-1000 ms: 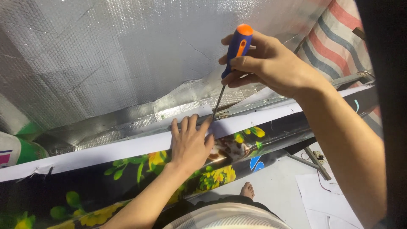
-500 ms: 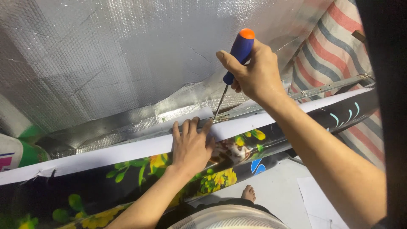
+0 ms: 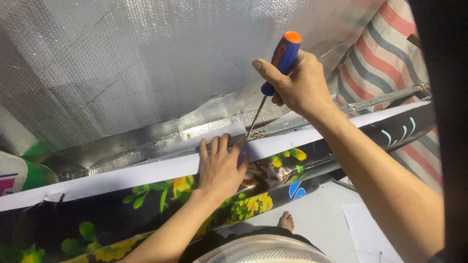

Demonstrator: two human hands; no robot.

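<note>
Silver bubble-foil sheeting (image 3: 146, 63) fills the upper background, creased and shiny, its lower edge folding down onto a long panel. At far left a green and white object (image 3: 19, 170) shows only in part (kind unclear). Running left to right, rising toward the right, lies the panel's white edge strip (image 3: 122, 178); below it hangs dark glossy floral-print sheeting (image 3: 161, 195) with yellow flowers and green leaves.

Left hand (image 3: 222, 170) lies flat, palm down, fingers spread and released, pressing on the white strip and the floral print just below the foil's edge. It grasps nothing. Fingertips sit just beside the screwdriver tip.

Screwdriver (image 3: 273, 73): blue handle, orange cap, thin metal shaft slanting down-left. Its tip meets the seam where foil and white strip join, right next to the left index finger.

Right hand (image 3: 300, 85) is clenched around the screwdriver handle, thumb extended along it, forearm running off to the lower right.

Farther right, a metal rail (image 3: 385, 100) runs along the panel's top edge. Behind it hangs a striped tarpaulin (image 3: 390, 53) of red, white and blue-grey. Below, a bare foot (image 3: 286, 221) rests on the pale floor (image 3: 321, 209), beside a white paper sheet (image 3: 365, 234).
</note>
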